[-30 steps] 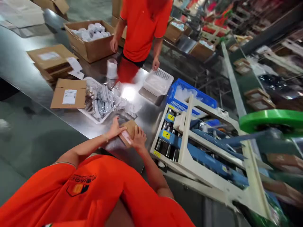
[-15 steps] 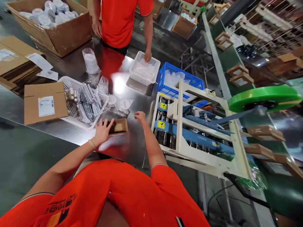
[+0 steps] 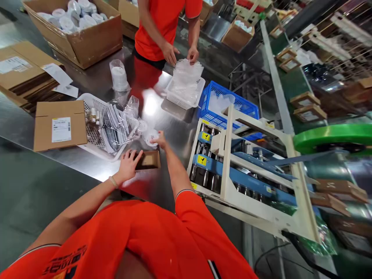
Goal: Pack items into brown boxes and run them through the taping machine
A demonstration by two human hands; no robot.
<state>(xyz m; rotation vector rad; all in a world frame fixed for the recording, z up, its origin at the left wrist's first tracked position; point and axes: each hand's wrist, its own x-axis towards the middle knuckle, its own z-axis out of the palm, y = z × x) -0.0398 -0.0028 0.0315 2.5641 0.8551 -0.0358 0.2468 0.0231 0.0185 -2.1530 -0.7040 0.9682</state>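
Small open brown cardboard box [image 3: 151,159] on shiny grey metal counter [image 3: 171,126], near the front edge; left hand [image 3: 127,166] at its left end, fingers spread, can't tell if gripping. Right hand [image 3: 161,140] just beyond box, grasping right edge of round white plastic-wrapped piece [image 3: 149,136]. White perforated plastic basket [image 3: 110,158] left of that piece, holding a plastic-wrapped bundle of flat white packets [image 3: 113,128]

Two white baskets [image 3: 93,135] [image 3: 178,102], one small open box [image 3: 151,161], one blue crate [image 3: 214,116].
Two bare hands [image 3: 127,167] [image 3: 161,140] at the counter's [image 3: 87,166] near edge, a co-worker's two hands [image 3: 169,53] [image 3: 192,54] at the far edge; toward its left end I count one big carton [image 3: 95,43] of heaped rolls [image 3: 68,23] and two paper slips [image 3: 58,73] [image 3: 68,90].
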